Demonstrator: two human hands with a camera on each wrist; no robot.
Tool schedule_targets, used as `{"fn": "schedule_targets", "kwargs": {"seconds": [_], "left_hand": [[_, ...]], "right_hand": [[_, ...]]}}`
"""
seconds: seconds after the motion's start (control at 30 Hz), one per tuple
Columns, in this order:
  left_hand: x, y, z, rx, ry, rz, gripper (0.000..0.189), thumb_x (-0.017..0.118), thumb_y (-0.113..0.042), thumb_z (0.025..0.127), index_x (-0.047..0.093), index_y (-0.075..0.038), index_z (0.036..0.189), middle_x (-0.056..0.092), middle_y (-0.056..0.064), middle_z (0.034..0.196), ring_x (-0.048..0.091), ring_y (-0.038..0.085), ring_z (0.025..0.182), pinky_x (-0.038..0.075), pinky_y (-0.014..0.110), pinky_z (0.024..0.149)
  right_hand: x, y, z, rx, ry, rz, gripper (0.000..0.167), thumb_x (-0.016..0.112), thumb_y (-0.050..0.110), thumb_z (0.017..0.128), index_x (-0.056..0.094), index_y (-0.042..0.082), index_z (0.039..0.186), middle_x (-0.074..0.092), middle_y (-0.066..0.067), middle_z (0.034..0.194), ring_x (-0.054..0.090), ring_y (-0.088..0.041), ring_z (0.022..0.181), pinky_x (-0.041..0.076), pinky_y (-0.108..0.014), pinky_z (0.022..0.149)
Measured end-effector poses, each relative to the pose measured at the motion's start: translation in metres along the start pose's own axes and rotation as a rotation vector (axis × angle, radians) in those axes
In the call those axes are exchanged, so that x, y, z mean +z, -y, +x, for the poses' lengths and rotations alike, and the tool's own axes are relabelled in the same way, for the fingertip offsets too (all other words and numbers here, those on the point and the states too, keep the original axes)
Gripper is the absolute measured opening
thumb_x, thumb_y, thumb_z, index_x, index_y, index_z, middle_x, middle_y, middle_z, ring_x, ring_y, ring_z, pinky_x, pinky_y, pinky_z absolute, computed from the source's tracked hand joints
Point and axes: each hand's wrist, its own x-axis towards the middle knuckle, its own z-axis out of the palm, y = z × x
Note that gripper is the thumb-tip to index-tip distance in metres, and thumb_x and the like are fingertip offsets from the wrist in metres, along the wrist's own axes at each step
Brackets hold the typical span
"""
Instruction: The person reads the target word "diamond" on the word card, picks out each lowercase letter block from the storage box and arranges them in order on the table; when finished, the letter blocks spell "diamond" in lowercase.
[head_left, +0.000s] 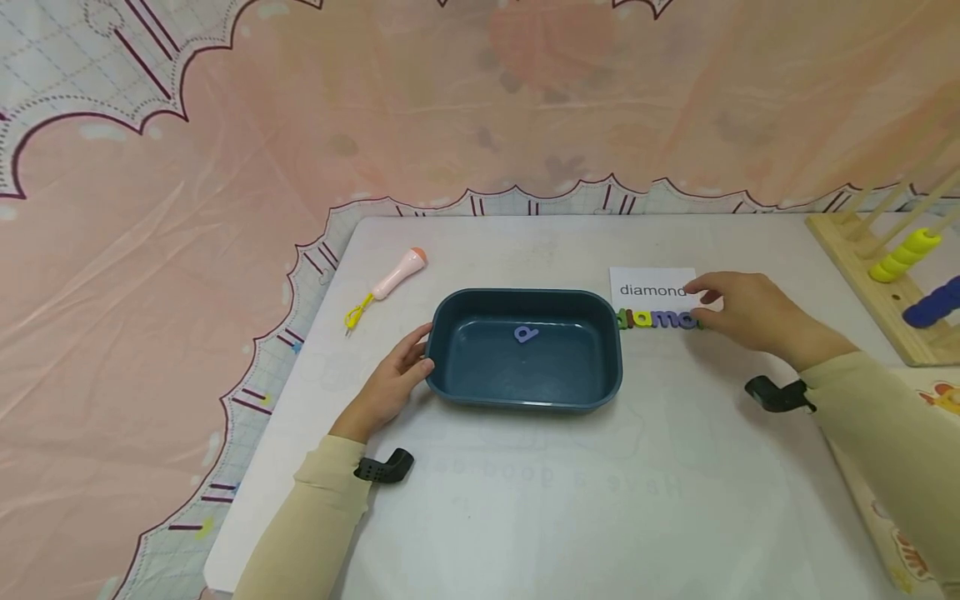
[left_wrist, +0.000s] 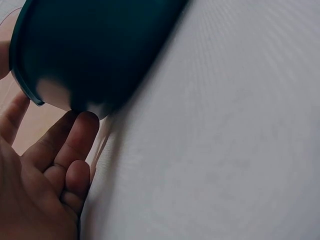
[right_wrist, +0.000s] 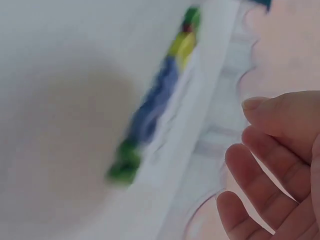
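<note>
A dark teal plastic tub [head_left: 525,398] sits on the white table, with one purple letter [head_left: 526,333] lying inside it. My left hand [head_left: 390,379] grips the tub's left end, thumb at the rim and fingers against the outer wall; the left wrist view shows this wall [left_wrist: 100,50] close up. To the right of the tub, a white card [head_left: 637,279] printed "diamond" lies above a row of coloured letters [head_left: 665,320]. Over the row's right end hovers my right hand [head_left: 750,312], its fingers loosely bent and holding nothing. In the right wrist view, green letters [right_wrist: 125,162] end the blurred row.
A pale pink pen-like tool [head_left: 401,272] with a yellow end lies at the back left. On the right stands a wooden bead rack [head_left: 862,283] with yellow and blue beads. A printed sheet or board [head_left: 918,500] lies under the right forearm. A patterned pink cloth [head_left: 450,108] hangs behind the table.
</note>
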Motion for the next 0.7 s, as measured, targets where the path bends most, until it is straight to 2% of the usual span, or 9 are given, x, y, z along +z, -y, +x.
{"fn": "schedule_targets", "kwargs": {"seconds": [0.1, 0.27, 0.37, 0.57, 0.7], "left_hand": [[0.000, 0.001, 0.000, -0.004, -0.003, -0.001, 0.059, 0.052, -0.019, 0.106, 0.027, -0.014, 0.159, 0.032, 0.026, 0.156, 0.034, 0.039, 0.143, 0.030, 0.055, 0.112], [-0.001, 0.003, 0.002, -0.002, -0.001, -0.005, 0.059, 0.053, -0.020, 0.106, 0.027, -0.015, 0.159, 0.032, 0.026, 0.156, 0.033, 0.039, 0.143, 0.029, 0.055, 0.113], [-0.001, 0.002, 0.002, -0.003, -0.002, -0.003, 0.059, 0.052, -0.020, 0.106, 0.027, -0.014, 0.159, 0.032, 0.026, 0.156, 0.034, 0.039, 0.143, 0.029, 0.055, 0.113], [0.000, 0.002, 0.001, 0.000, -0.003, -0.003, 0.059, 0.052, -0.019, 0.106, 0.026, -0.013, 0.159, 0.034, 0.027, 0.155, 0.036, 0.039, 0.142, 0.030, 0.055, 0.112], [0.001, 0.001, 0.000, 0.004, 0.000, -0.010, 0.060, 0.052, -0.019, 0.106, 0.025, -0.013, 0.159, 0.035, 0.027, 0.154, 0.037, 0.039, 0.141, 0.030, 0.055, 0.112]], "right_hand": [[0.000, 0.022, 0.002, -0.059, -0.023, 0.005, 0.037, 0.070, 0.013, 0.092, 0.064, -0.003, 0.125, 0.067, -0.024, 0.109, 0.062, -0.036, 0.093, 0.048, -0.045, 0.071], [0.008, 0.059, 0.006, -0.209, -0.059, 0.051, 0.033, 0.071, 0.008, 0.091, 0.066, -0.003, 0.122, 0.070, -0.019, 0.107, 0.065, -0.035, 0.095, 0.053, -0.047, 0.077], [0.015, 0.080, 0.011, -0.283, -0.049, 0.081, 0.033, 0.073, 0.008, 0.091, 0.067, -0.003, 0.122, 0.070, -0.017, 0.112, 0.065, -0.032, 0.095, 0.055, -0.046, 0.081], [0.031, 0.112, 0.024, -0.355, 0.026, 0.117, 0.037, 0.071, 0.009, 0.093, 0.065, 0.000, 0.128, 0.066, -0.016, 0.128, 0.061, -0.033, 0.120, 0.047, -0.050, 0.100], [0.044, 0.124, 0.032, -0.382, 0.045, 0.123, 0.037, 0.071, 0.010, 0.093, 0.066, 0.003, 0.129, 0.066, -0.014, 0.129, 0.061, -0.032, 0.120, 0.047, -0.049, 0.100]]}}
